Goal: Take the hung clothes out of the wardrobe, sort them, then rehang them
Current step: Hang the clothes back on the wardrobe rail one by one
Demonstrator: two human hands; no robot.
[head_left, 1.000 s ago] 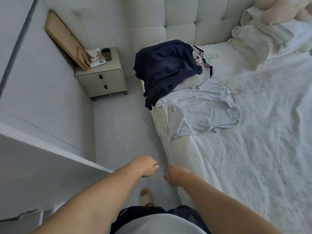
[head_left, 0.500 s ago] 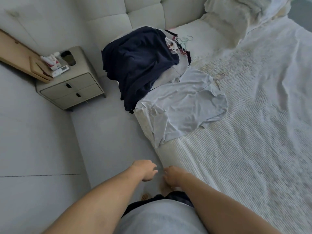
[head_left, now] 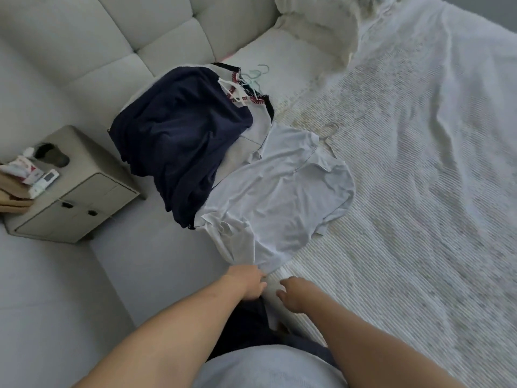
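Note:
A pile of clothes lies on the bed's left edge. On top is a navy garment (head_left: 181, 141) that droops over the side, with a white piece trimmed in red stitching (head_left: 242, 94) behind it and several thin hangers (head_left: 255, 75) poking out. A pale blue shirt (head_left: 279, 197) is spread flat nearer to me, the hook of its wire hanger (head_left: 329, 135) at the collar. My left hand (head_left: 247, 281) hangs loosely curled just below the shirt's lower corner and holds nothing. My right hand (head_left: 293, 294) is beside it over the bed edge, also loosely curled and holding nothing.
The bed (head_left: 419, 205) has a white ribbed cover, with pillows (head_left: 316, 21) at its head against a padded headboard (head_left: 140, 37). A beige nightstand (head_left: 75, 191) with small items stands at the left. Grey floor (head_left: 156, 261) runs between it and the bed.
The view has swung right toward the bed and I have come closer. Both hands now sit by the pale blue shirt's lower corner, still holding nothing.

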